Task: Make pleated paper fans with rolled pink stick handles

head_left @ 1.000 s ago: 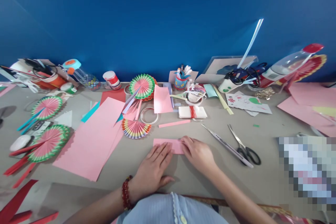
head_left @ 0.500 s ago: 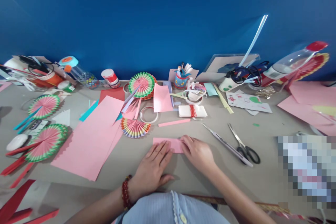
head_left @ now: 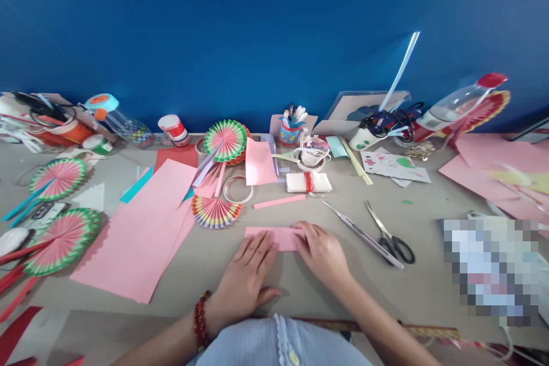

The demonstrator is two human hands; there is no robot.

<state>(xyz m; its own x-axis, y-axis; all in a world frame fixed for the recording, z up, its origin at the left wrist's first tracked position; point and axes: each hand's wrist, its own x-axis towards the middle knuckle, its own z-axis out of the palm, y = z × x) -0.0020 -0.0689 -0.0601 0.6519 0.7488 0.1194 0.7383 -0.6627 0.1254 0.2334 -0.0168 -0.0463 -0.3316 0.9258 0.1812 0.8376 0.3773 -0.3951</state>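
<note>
A small folded piece of pink paper (head_left: 283, 239) lies crosswise on the table in front of me. My left hand (head_left: 246, 274) rests flat with its fingers stretched over the paper's left part, the thumb apart from it. At the right end, my right hand (head_left: 319, 251) pinches the paper between thumb and fingers; that end is partly hidden. To the right of this hand are a slim grey craft knife or tweezer-like tool (head_left: 364, 234) and black-handled scissors (head_left: 392, 240). Behind the paper lies a narrow pink strip (head_left: 278, 202).
Large pink sheets (head_left: 137, 229) lie at left, near pleated paper fans (head_left: 64, 240). Behind are a half-round fan (head_left: 217, 211), a tape roll (head_left: 238, 189), a white bundle tied with red string (head_left: 309, 182) and a pen cup (head_left: 290, 132). A bottle (head_left: 454, 106) leans at right.
The whole view has shifted a little, so most things appear further left. Right fingers have moved slightly on the paper's end; the left hand stays flat on it.
</note>
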